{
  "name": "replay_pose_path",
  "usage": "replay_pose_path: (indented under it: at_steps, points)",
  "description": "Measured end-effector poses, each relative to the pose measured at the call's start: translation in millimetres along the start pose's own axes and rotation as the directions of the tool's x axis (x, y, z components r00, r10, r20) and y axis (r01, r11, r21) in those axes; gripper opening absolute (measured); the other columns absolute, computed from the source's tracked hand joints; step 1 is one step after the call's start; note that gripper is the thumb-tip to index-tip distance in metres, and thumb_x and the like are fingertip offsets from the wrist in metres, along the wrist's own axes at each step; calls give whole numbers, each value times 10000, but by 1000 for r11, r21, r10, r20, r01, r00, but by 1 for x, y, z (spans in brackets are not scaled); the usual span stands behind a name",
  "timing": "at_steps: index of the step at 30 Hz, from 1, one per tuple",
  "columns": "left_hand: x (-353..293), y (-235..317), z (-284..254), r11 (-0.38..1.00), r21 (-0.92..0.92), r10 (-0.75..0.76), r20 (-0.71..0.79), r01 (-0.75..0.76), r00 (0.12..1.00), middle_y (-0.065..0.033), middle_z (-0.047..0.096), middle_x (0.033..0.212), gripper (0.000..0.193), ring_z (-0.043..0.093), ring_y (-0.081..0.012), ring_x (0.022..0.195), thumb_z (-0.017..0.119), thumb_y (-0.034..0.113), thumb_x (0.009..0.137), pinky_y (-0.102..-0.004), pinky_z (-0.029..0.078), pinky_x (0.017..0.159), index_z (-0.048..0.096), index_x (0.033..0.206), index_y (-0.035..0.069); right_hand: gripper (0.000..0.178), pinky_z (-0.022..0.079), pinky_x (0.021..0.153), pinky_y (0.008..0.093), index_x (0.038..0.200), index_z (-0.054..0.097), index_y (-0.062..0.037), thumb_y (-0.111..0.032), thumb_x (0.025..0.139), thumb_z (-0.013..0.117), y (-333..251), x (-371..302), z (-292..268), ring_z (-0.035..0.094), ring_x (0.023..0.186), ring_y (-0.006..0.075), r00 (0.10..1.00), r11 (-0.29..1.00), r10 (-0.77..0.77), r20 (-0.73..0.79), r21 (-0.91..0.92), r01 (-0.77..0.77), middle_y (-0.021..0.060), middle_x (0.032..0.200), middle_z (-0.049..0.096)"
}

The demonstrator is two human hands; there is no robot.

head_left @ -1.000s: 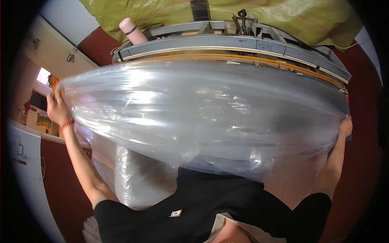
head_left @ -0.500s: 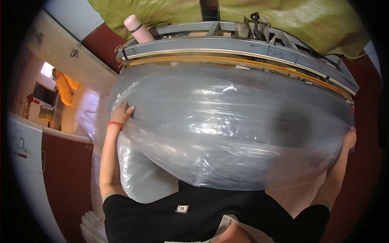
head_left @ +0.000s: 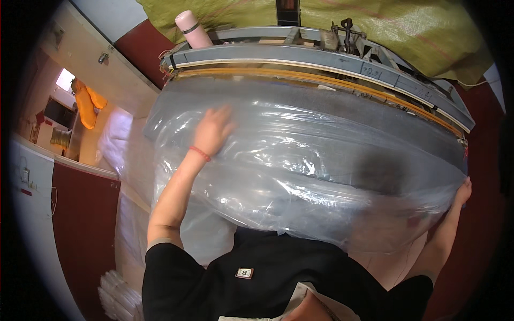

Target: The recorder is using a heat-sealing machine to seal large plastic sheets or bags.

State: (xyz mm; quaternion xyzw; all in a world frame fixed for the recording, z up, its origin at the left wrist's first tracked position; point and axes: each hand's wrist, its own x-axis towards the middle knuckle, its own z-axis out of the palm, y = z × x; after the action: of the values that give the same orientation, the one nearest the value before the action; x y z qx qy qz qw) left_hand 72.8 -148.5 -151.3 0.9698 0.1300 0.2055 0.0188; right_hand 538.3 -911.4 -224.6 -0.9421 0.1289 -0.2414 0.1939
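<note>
A large clear plastic sheet (head_left: 267, 144) lies over the grey bench of a long machine, its near edge sagging toward my body. My left hand (head_left: 214, 130), a red bead bracelet on its wrist, is over the left part of the sheet with fingers outstretched. Motion blurs the fingertips, and whether the palm presses on the film I cannot tell. At the far right corner my right hand (head_left: 465, 191) has its fingers closed on the sheet's edge. Part of those fingers is hidden.
A grey metal bar (head_left: 300, 57) with orange strips runs along the machine's back. Behind it stand a pink bottle (head_left: 194, 31) and a black clamp-like fitting (head_left: 347, 35). Green-yellow woven sheeting (head_left: 375, 24) hangs beyond. Folded plastic (head_left: 119, 297) lies at lower left, near an open door.
My left hand has let go of the sheet's left edge and moved right and away from me across it. The right hand stays at the right edge, slightly lower in view.
</note>
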Motion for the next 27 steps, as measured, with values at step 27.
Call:
replay_pose_path:
  at_steps: [27]
  points:
    - [80, -76, 22, 712, -640, -604, -348, 289, 717, -83, 532, 902, 165, 492, -156, 789, 464, 151, 832, -269, 396, 713, 542, 820, 6, 342, 444, 675, 343, 853, 624, -14, -297, 855, 433, -45, 24, -54, 574, 758, 215, 984, 811, 34, -175, 581, 75, 85, 828, 615]
